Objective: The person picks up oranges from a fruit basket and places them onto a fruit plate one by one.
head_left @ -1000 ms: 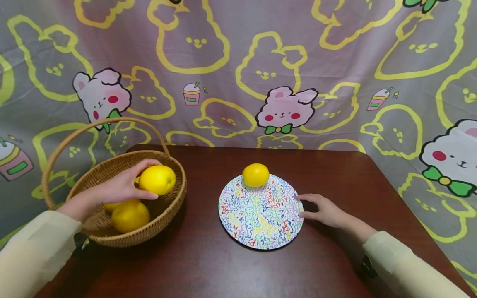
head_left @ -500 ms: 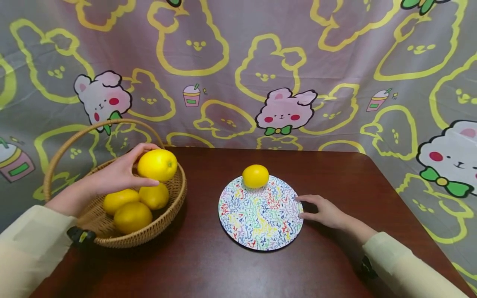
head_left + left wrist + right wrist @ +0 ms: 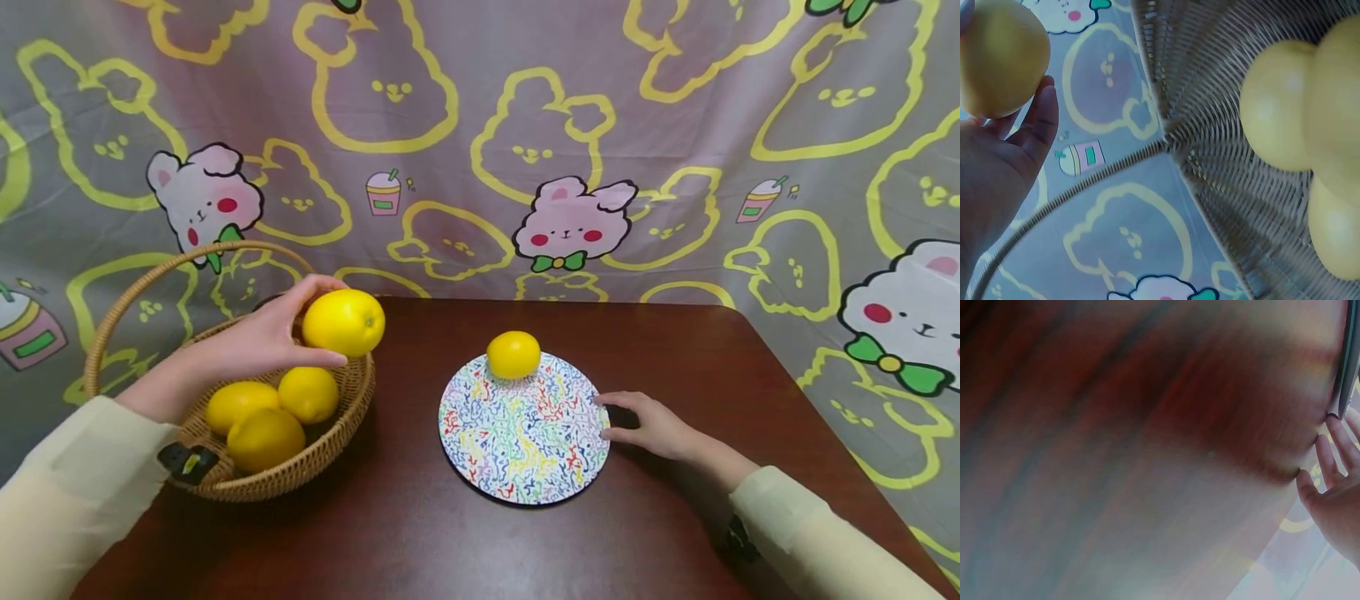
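In the head view, my left hand [image 3: 251,337] grips a yellow lemon [image 3: 345,323] between thumb and fingers, above the right rim of the wicker basket [image 3: 333,450]. The left wrist view shows the same lemon [image 3: 1002,59] held outside the basket's edge. Three more lemons [image 3: 266,440] lie inside the basket. A round plate [image 3: 525,442] with a multicoloured squiggle pattern sits mid-table, bearing one lemon [image 3: 513,354] at its far edge. My right hand [image 3: 651,423] rests by the plate's right side, thumb and fingertips touching the rim, fingers relaxed.
The brown wooden table [image 3: 420,533] carries everything. Arching over the basket's left and back is its tall handle [image 3: 135,300]. A curtain [image 3: 450,100] printed with rabbits hangs behind the table and along its sides.
My left hand has lifted the lemon up out of the basket and moved it right, uncovering the lemons below. The right hand and the plate have stayed put.
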Available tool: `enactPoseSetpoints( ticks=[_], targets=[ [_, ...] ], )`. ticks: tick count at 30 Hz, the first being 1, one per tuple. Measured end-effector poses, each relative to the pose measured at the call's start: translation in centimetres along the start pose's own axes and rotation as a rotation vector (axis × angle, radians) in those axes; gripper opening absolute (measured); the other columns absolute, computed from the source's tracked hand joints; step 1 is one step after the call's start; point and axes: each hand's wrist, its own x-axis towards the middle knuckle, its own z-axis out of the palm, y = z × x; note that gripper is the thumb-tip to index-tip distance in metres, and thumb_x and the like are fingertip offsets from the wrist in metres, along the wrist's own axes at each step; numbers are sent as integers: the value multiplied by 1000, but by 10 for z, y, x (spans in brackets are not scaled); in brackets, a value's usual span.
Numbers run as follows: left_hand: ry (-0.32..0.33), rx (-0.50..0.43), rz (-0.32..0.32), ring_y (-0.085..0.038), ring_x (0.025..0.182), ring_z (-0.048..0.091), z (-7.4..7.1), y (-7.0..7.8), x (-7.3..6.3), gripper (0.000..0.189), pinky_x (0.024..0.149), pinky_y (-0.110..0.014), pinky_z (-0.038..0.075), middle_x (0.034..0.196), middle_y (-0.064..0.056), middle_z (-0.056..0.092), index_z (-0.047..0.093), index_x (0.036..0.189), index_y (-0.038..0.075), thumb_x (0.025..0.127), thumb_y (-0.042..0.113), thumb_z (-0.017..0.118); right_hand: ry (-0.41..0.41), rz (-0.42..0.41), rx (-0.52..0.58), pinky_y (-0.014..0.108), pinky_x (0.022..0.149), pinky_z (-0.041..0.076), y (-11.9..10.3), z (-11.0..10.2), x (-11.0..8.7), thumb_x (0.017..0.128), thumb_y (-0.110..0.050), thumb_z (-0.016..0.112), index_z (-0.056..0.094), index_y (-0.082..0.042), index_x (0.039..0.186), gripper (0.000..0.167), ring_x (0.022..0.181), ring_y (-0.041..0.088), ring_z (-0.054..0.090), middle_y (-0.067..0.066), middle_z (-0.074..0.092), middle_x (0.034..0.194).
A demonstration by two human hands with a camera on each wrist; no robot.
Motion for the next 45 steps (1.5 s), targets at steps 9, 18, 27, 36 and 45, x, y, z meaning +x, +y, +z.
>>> enactPoseSetpoints(
  ticks=[9, 18, 27, 36, 45],
  targets=[
    [-58, -40, 31, -26, 106, 52, 16, 14, 22, 83, 91, -46, 41, 131, -7, 46, 30, 142, 20, 79, 35, 81, -5, 10, 12, 58, 100, 37, 1, 1, 0, 85, -34, 75, 57, -8, 133, 57, 122, 36, 49, 13, 57, 131],
    [-108, -12, 120, -25, 102, 54, 36, 27, 47, 83, 87, -45, 43, 129, -2, 50, 36, 143, 23, 75, 34, 84, -6, 25, 13, 59, 100, 36, 0, 1, 0, 85, -35, 74, 57, -8, 134, 58, 123, 37, 48, 14, 56, 132],
    [-189, 12, 161, -22, 99, 55, 54, 36, 70, 81, 85, -42, 45, 122, -1, 54, 38, 139, 24, 74, 35, 85, -5, 19, 13, 59, 100, 35, -1, 0, 0, 86, -33, 74, 57, -8, 134, 57, 123, 37, 47, 15, 56, 133],
    [-278, 54, 194, -21, 100, 55, 71, 38, 96, 79, 85, -39, 46, 120, 0, 54, 41, 136, 22, 72, 32, 86, -4, 9, 9, 59, 100, 36, 1, 0, -1, 86, -34, 74, 57, -9, 134, 57, 123, 37, 48, 14, 57, 133],
    [-356, 100, 195, -21, 101, 52, 87, 36, 112, 78, 87, -40, 44, 118, 0, 55, 43, 134, 21, 71, 24, 87, -9, 6, 14, 59, 101, 35, 0, -1, 0, 86, -32, 74, 57, -8, 134, 57, 124, 37, 47, 14, 56, 133]
  ],
)
